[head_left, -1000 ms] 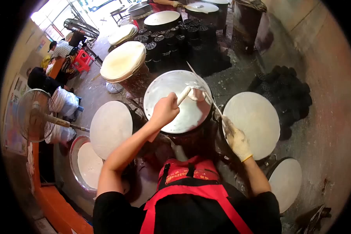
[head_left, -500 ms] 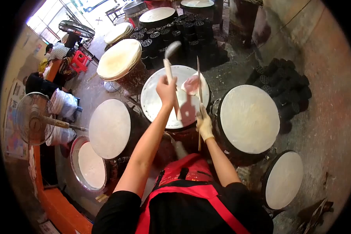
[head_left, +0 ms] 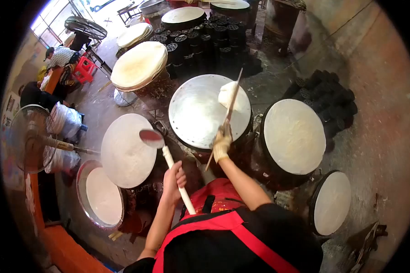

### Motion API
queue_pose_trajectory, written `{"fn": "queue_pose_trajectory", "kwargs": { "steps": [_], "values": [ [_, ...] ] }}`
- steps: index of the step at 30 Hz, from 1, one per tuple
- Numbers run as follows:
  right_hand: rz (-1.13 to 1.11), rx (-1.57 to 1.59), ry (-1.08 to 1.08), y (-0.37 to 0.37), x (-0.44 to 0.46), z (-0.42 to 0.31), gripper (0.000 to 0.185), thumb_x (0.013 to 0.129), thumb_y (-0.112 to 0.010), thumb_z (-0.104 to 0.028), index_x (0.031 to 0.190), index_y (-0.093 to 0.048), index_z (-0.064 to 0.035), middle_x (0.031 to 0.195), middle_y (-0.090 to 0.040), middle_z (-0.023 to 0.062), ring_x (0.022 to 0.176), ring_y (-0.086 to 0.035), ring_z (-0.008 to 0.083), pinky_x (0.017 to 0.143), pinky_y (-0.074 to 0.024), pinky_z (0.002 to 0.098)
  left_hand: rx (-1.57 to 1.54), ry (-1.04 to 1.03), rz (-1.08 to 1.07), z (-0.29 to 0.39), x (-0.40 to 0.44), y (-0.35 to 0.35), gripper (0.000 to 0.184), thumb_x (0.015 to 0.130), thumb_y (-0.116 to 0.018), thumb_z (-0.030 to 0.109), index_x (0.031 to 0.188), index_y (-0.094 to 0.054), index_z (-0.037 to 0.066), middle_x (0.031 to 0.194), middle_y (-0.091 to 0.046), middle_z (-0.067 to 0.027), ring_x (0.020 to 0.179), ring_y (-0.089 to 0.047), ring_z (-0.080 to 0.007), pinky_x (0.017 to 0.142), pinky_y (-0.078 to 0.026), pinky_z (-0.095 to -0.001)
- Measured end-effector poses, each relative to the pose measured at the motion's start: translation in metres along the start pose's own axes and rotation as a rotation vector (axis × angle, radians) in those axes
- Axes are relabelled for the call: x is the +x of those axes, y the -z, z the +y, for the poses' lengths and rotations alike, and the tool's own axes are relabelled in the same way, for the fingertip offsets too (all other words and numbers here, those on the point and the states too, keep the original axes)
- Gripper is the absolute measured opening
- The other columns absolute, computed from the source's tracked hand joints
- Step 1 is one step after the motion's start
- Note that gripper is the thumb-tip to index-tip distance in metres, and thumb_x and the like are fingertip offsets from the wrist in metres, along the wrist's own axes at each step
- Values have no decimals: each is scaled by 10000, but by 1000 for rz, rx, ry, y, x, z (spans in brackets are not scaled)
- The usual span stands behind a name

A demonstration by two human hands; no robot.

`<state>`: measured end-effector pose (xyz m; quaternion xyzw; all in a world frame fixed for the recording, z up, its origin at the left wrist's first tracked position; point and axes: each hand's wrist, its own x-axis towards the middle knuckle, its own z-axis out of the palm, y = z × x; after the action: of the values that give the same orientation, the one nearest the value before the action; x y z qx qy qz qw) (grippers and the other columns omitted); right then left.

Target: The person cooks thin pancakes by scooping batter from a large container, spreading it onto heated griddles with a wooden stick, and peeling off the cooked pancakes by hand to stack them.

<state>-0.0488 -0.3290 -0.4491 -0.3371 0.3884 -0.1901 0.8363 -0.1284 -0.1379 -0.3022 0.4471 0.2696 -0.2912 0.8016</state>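
Two hands are at work in the head view, both closed on tools. Bare fingers of the left hand (head_left: 174,179) wrap the pale handle of a ladle (head_left: 151,138), whose bowl is above the right edge of the left pale sheet (head_left: 126,152). Gloved, the right hand (head_left: 222,142) grips a long stick (head_left: 234,98), slanting over the middle griddle (head_left: 191,109). Just beside the stick's upper part, a white dollop (head_left: 226,94) sits on the griddle's far right; whether stick and dollop touch is hard to tell from this angle. Right of the griddle lies another pale sheet (head_left: 295,136), with black briquettes (head_left: 323,102) beyond it. At lower left, a basin (head_left: 80,192) holds white batter (head_left: 104,195). Farther back, a stack of sheets (head_left: 139,66) tops a drum (head_left: 155,88).
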Motion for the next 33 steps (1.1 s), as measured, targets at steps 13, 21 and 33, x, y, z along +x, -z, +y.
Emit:
{"fn": "queue_pose_trajectory", "kwargs": {
  "steps": [13, 21, 33],
  "values": [
    [-133, -296, -13, 32, -12, -49, 343, 940, -432, -145, 1260, -533, -216, 1004, -586, 6, 383, -354, 54, 328, -299, 186, 35, -96, 178, 7, -14, 111, 124, 886, -578, 168, 863, -478, 99, 645, -446, 23, 462, -358, -46, 377, -283, -176],
    [-36, -784, 97, -23, -23, -38, 339, 911, -533, -243, 1249, -555, -254, 531, -424, -28, 358, -331, 98, 330, -295, 273, -37, -33, 155, 3, -17, 122, 161, 861, -590, 178, 759, -495, 97, 601, -449, 22, 446, -388, -82, 425, -347, -226],
    [-525, -943, -33, 42, 23, -128, 449, 869, -558, -93, 1309, -474, -73, 982, -664, 48, 496, -449, 63, 454, -386, 229, -39, -169, 418, -70, -12, 93, 149, 842, -603, 173, 931, -595, 53, 848, -595, -27, 740, -567, -131, 640, -468, -258]
  ]
}}
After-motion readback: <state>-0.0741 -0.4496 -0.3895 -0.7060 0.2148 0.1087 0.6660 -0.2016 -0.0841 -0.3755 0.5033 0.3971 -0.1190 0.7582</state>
